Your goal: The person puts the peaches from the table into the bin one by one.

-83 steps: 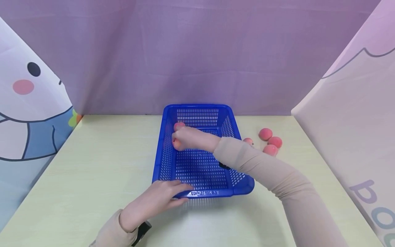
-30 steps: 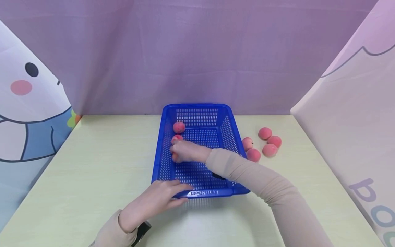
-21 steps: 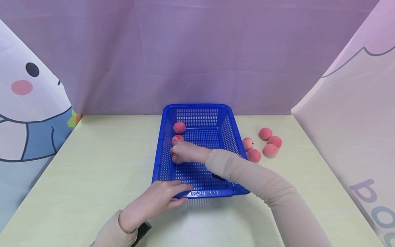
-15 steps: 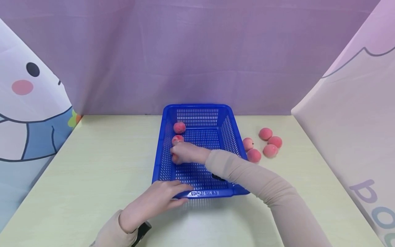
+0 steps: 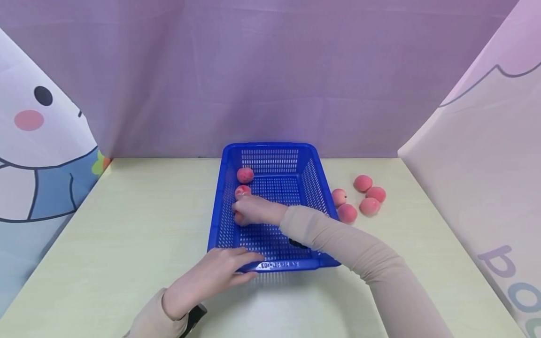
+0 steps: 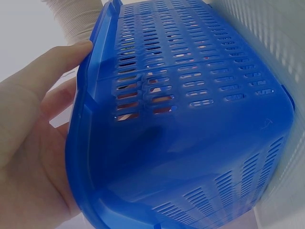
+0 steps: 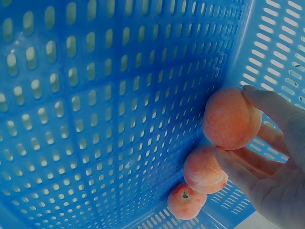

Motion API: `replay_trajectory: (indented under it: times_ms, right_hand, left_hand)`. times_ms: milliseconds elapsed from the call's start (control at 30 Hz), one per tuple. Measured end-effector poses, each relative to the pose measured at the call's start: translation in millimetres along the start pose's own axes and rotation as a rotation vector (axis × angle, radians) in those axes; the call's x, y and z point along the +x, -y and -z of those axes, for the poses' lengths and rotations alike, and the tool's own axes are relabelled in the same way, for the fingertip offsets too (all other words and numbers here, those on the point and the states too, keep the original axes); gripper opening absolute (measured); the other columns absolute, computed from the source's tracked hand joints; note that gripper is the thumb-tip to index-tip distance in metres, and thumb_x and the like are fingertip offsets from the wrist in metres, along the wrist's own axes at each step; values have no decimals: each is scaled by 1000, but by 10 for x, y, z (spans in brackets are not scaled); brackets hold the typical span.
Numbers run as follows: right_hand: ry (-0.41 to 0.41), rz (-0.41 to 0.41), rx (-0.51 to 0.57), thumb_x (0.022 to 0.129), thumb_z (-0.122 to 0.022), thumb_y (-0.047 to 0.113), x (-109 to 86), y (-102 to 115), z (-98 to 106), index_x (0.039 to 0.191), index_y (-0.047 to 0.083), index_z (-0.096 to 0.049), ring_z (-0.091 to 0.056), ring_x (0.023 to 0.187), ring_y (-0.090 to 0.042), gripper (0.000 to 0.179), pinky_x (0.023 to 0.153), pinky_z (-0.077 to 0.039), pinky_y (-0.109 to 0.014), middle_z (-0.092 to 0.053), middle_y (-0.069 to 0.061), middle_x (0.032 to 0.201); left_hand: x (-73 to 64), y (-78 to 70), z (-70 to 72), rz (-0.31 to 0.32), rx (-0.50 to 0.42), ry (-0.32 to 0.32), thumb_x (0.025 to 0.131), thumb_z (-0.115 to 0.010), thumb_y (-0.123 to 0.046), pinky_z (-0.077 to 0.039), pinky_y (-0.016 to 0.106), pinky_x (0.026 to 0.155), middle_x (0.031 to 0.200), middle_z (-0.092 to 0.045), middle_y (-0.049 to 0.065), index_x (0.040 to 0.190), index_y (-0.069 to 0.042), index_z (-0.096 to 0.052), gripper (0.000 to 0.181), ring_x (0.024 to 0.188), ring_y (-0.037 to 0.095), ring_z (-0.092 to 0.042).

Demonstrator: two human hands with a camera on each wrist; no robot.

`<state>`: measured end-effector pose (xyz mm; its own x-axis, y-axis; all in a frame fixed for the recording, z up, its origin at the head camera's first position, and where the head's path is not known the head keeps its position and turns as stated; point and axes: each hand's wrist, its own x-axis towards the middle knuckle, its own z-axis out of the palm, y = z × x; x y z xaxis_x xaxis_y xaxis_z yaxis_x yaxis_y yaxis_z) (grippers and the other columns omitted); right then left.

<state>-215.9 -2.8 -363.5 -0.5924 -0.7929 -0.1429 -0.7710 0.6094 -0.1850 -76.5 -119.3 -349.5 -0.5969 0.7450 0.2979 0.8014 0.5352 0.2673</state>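
In the head view, five peaches (image 5: 369,206) lie on the surface (image 5: 148,211) right of the blue basket (image 5: 287,265), and a purple cloth (image 5: 270,80) hangs behind it. The right sleeve (image 5: 351,241) crosses the basket's right rim, hiding part of its inside. In the left wrist view, the left hand (image 6: 33,143) pinches the basket's near rim between thumb and fingers. In the right wrist view, along the basket's left wall, two peaches (image 7: 205,169) sit just beside a third peach (image 7: 226,119), which the right hand (image 7: 286,167) grips.
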Motion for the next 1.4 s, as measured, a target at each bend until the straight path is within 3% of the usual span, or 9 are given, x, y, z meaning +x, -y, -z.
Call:
replay_trajectory:
  times_ms: [167,433,667,1033,1233,1400]
  right_hand:
    - [4,-5,-19,79,-60,16,-2,6,-1,91,11,-65,-48,64,-10,13,58,-38,-18,-52,-2,86]
    - [-8,6,5,80,-61,18,2,-5,8,83,12,-63,-48,59,-9,6,55,-37,-17,-49,1,72]
    - [-10,24,36,79,-61,16,-13,-27,47,84,10,-62,-47,59,-10,8,54,-35,-16,-47,-1,74]
    - [46,26,-25,78,-60,10,-51,-26,208,97,7,-65,-50,70,-12,20,69,-41,-20,-59,-2,81]
    - [38,15,-11,82,-62,18,-118,-36,316,104,8,-64,-53,81,-12,24,79,-43,-22,-62,-3,96]
    - [52,-10,21,82,-62,25,-206,-43,449,103,8,-63,-54,83,-15,26,81,-43,-24,-62,-7,93]
  left_hand:
    - [-1,-5,4,4,-3,5,83,-61,-25,-45,15,57,81,-63,-4,102,-13,-63,23,65,4,-56]
    - [0,-8,4,2,-2,-2,82,-61,-24,-45,15,57,81,-63,-4,102,-13,-63,23,66,4,-57]
    - [0,-8,6,0,-3,-6,82,-62,-24,-45,15,57,82,-63,-4,102,-13,-63,23,66,5,-57]
    - [-9,-3,3,-10,7,-25,82,-62,-24,-45,16,57,82,-63,-4,102,-13,-64,23,67,6,-58]
    - [-11,4,-3,-18,20,-31,81,-62,-25,-45,16,57,82,-63,-4,101,-13,-63,23,67,6,-58]
    - [-13,6,-11,-21,25,-32,81,-62,-25,-45,16,56,81,-63,-4,101,-13,-63,23,66,6,-59]
